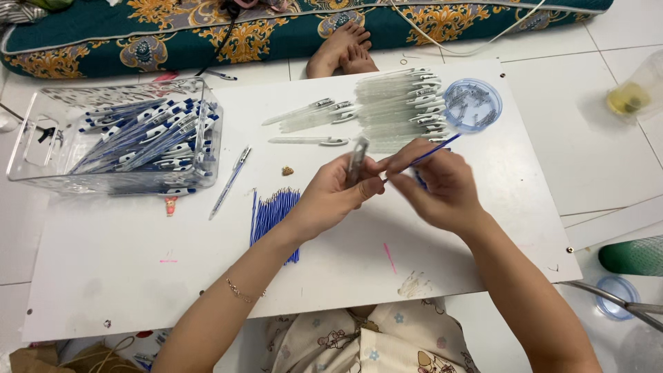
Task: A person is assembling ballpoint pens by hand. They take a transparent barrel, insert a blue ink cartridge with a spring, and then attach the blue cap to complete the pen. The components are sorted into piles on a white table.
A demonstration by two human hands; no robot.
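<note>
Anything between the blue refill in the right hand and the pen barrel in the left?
Nothing visible. The right hand holds the refill right at the barrel held upright in the left hand; only fingers surround them.

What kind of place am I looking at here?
Probably a home floor used for pen assembly: a white board on floor tiles, a patterned mattress behind it, and a clear bin of finished pens beside loose blue refills.
</note>
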